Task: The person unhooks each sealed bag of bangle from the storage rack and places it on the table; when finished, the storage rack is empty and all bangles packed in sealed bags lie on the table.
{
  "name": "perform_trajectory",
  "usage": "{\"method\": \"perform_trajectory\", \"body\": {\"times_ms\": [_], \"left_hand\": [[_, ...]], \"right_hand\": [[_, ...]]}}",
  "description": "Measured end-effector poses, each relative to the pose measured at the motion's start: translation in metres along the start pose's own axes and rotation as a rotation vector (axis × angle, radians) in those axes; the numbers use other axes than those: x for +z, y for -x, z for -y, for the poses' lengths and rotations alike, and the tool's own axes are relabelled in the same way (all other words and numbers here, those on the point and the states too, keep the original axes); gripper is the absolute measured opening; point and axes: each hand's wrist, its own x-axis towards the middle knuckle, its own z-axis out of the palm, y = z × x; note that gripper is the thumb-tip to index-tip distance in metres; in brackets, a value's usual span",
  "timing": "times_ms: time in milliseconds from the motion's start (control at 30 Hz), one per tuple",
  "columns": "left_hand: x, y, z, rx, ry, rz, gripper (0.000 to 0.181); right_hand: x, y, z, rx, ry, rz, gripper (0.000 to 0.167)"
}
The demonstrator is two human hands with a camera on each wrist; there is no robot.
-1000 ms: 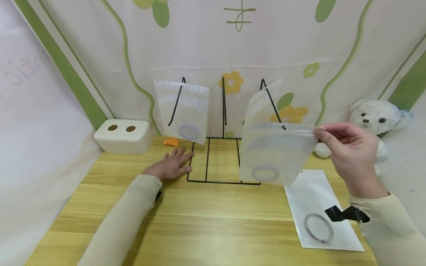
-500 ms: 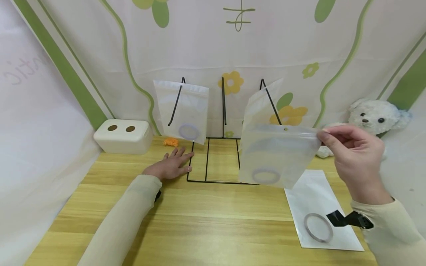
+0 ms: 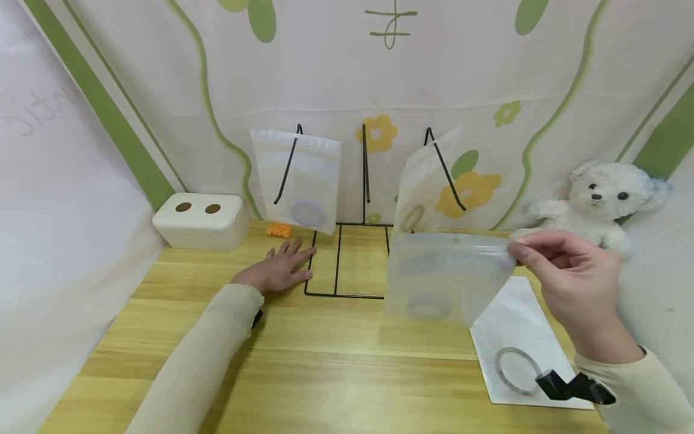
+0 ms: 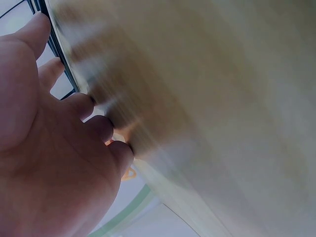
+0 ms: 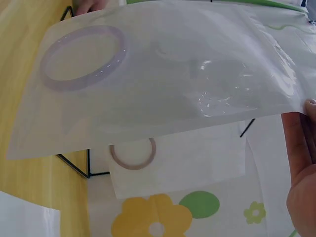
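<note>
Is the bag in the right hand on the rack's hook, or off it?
Off: in the head view, the nearest hook ends bare above the bag that the right hand pinches.

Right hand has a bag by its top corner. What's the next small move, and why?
I'd probably lower the held bag toward the flat bag on the table. A second ago its top edge met the tip of the right hook in the head view; now it hangs below that tip, while the right hand pinches its corner.
</note>
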Motion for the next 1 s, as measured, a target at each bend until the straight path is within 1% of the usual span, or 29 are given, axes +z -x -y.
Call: {"method": "perform_trajectory", "body": {"times_ms": [67,100,233,300,367,533,700,767,833,867,933,1000], "left_hand": [[0.000,0.000,0.000,0.003,0.004,-0.001,0.069],[0.000,0.000,0.000,0.004,0.005,-0.001,0.069],[0.000,-0.001,0.001,0.004,0.009,-0.004,0.069],[0.000,-0.001,0.001,0.006,0.006,-0.006,0.069],[0.001,-0.001,0.001,0.001,0.013,-0.002,0.069],[0.001,-0.001,0.002,-0.004,0.018,0.002,0.070],[0.002,0.000,0.001,-0.006,0.014,0.002,0.070],[0.002,0.000,0.001,-0.005,0.012,0.002,0.070],[0.003,0.000,0.001,-0.005,0.013,0.000,0.070],[0.003,0.000,0.001,-0.004,0.011,-0.001,0.070],[0.002,0.000,0.001,-0.002,0.007,-0.003,0.070],[0.002,0.000,0.000,-0.001,0.007,-0.005,0.069]], "right_hand": [[0.002,0.004,0.000,0.025,0.021,0.031,0.013],[0.003,0.005,-0.001,0.047,0.013,0.048,0.013],[0.007,0.005,-0.009,0.196,0.104,0.079,0.010],[0.007,0.003,-0.017,0.278,0.149,0.086,0.008],[0.007,0.001,-0.028,0.335,0.186,0.101,0.006],[0.006,-0.005,-0.055,0.433,0.184,0.138,0.005],[0.005,-0.009,-0.077,0.537,0.176,0.228,0.011],[0.005,-0.010,-0.085,0.576,0.204,0.270,0.010],[0.005,-0.009,-0.092,0.619,0.246,0.308,0.004],[0.005,-0.009,-0.096,0.635,0.265,0.323,0.008],[0.004,-0.009,-0.102,0.664,0.311,0.355,0.022],[0.003,-0.009,-0.108,0.677,0.342,0.386,0.034]]}}
